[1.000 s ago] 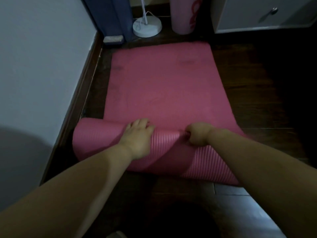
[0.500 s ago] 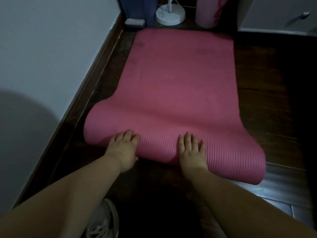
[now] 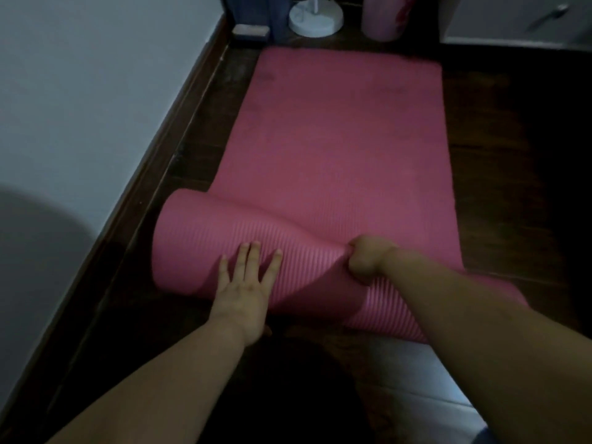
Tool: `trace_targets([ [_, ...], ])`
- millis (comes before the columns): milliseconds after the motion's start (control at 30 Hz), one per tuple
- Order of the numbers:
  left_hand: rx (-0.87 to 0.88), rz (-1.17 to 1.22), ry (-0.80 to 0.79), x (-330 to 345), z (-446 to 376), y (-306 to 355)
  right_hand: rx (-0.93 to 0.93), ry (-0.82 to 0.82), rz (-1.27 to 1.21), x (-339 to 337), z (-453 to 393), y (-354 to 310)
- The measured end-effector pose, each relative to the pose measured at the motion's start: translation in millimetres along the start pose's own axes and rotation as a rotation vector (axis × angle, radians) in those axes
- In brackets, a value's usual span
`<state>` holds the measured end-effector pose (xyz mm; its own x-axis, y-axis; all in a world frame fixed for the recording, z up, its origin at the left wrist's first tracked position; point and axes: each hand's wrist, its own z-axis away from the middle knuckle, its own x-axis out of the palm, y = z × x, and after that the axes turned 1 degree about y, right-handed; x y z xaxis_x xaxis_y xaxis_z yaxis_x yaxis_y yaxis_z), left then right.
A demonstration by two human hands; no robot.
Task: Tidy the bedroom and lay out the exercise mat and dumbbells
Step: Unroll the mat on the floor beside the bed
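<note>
Two hands on pink mat [image 3: 336, 139], which lies mostly flat on dark wood floor [image 3: 512, 187] beside wall [image 3: 80, 91], near end curled in roll. Left hand [image 3: 245, 283] flat, fingers spread, pressing ribbed roll. Right hand [image 3: 365, 259] fisted, gripping mat fold. White round base [image 3: 315, 19] stands beyond far edge.

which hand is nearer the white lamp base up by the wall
Left, narrowly. The left hand rests flat on the mat's rolled end, below the white lamp base. The right hand grips the mat farther right.
</note>
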<state>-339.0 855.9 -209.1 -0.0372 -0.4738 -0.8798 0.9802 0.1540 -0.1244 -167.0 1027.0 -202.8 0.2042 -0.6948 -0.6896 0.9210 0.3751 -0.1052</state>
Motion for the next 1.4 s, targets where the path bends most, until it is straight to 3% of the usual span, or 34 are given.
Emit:
trace_targets([
  [200, 0.084, -0.131, 0.16, 26, -5, -10, 0.005, 0.142, -0.038, 28, 23, 3],
  [367, 0.163, -0.055, 0.194, 21, -9, -14, 0.019, 0.612, 0.101, 67, 75, -13],
  [600, 0.238, -0.038, -0.026, -8, -18, -32, 0.03, 0.411, -0.071, 119, 119, -33],
  [733, 0.301, 0.002, -0.29, -21, -13, -44, 0.061, 0.433, -0.01, 138, 131, -43],
  [833, 0.31, 0.066, -0.491, -13, 5, -52, 0.058, 0.308, 0.076, 159, 143, -58],
  [900, 0.299, 0.045, -0.422, 5, 24, -53, 0.058, 0.265, 0.097, 171, 145, -63],
  [1000, 0.319, 0.028, -0.126, 31, 54, -55, 0.043, 0.268, 0.086, 163, 133, -58],
  [1100, 0.397, 0.034, 0.113, 36, 79, -54, 0.044, 0.159, 0.038, 132, 120, -52],
  [1200, 0.353, 0.013, 0.021, 40, 104, -49, 0.003, 0.066, 0.035, 119, 120, -54],
  [1267, 0.318, -0.071, -0.055, 51, 116, -44, 0.01, 0.194, 0.011, 134, 130, -55],
  [1400, 0.272, -0.189, -0.042, 59, 105, -41, 0.083, 0.77, 0.05, 182, 164, -54],
])
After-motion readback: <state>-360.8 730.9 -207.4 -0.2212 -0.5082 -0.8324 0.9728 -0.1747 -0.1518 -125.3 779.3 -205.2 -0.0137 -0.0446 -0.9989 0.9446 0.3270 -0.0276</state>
